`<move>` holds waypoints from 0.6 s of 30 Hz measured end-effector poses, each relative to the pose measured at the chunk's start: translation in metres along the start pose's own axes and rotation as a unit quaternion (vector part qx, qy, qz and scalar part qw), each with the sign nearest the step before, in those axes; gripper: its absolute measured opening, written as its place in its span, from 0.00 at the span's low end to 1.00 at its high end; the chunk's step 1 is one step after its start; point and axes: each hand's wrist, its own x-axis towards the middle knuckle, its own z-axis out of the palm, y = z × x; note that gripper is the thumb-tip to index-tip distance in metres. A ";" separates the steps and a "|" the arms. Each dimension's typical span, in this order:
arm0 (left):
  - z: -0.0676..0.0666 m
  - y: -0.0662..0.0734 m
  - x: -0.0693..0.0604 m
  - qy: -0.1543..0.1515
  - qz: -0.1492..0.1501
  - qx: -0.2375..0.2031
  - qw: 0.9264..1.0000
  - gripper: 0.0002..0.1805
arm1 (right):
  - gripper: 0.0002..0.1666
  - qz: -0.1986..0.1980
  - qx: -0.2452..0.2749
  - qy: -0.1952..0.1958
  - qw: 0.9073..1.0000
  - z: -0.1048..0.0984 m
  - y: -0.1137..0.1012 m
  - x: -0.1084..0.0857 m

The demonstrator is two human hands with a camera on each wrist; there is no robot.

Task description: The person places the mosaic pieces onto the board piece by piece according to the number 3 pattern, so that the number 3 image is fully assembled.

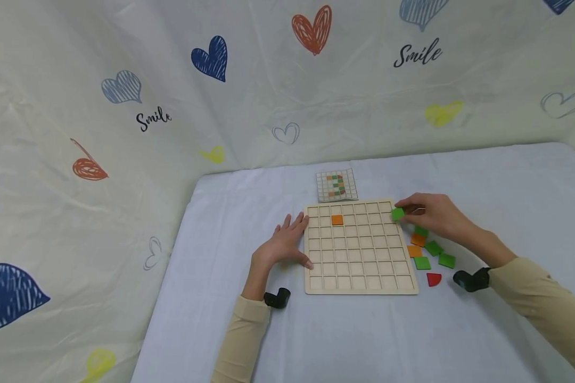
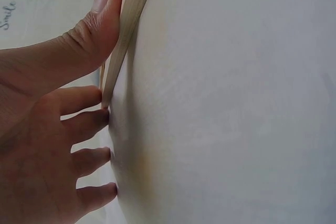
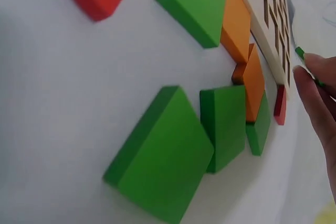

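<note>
A pale wooden grid board (image 1: 359, 288) lies on the white cloth, with one orange square tile (image 1: 337, 219) in its upper left part. My left hand (image 1: 282, 246) has its fingers spread against the board's left edge; in the left wrist view the thumb (image 2: 102, 22) touches the rim. Between thumb and fingertips my right hand (image 1: 438, 215) pinches a green square tile (image 1: 397, 214) over the board's upper right edge. Below that hand lie loose green tiles (image 1: 446, 260), orange tiles (image 1: 414, 251) and a red quarter-round tile (image 1: 433, 279).
Behind the board lies a small card (image 1: 323, 187) printed with a grid of coloured squares. Another red tile (image 3: 280, 106) shows beside the board's edge in the right wrist view. A cloth with hearts (image 1: 249, 106) hangs behind the table.
</note>
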 end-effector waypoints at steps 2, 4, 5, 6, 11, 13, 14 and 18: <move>0.000 0.000 0.000 -0.001 -0.001 -0.002 1.000 0.68 | 0.19 -0.004 0.000 0.003 1.000 0.002 -0.002 0.002; 0.000 0.000 0.000 -0.001 -0.001 -0.004 1.000 0.68 | 0.19 -0.004 0.001 0.003 1.000 0.004 -0.005 0.005; 0.000 0.000 0.000 -0.001 -0.002 -0.004 1.000 0.68 | 0.19 -0.004 0.002 0.003 1.000 0.005 -0.006 0.006; -0.001 -0.001 0.000 -0.001 -0.002 -0.004 1.000 0.68 | 0.19 -0.002 0.001 0.002 1.000 0.006 -0.007 0.007; -0.001 -0.001 0.000 0.000 -0.002 -0.004 1.000 0.68 | 0.19 -0.008 -0.002 0.001 1.000 0.011 -0.014 0.013; -0.001 -0.001 -0.001 0.001 -0.003 -0.007 1.000 0.68 | 0.19 -0.014 -0.001 0.001 1.000 0.013 -0.015 0.016; -0.001 -0.001 -0.001 0.001 -0.003 -0.009 1.000 0.68 | 0.19 -0.016 0.000 -0.002 1.000 0.014 -0.016 0.017; 0.000 -0.001 0.000 0.002 -0.004 -0.012 1.000 0.68 | 0.19 -0.022 0.004 -0.012 1.000 0.020 -0.018 0.024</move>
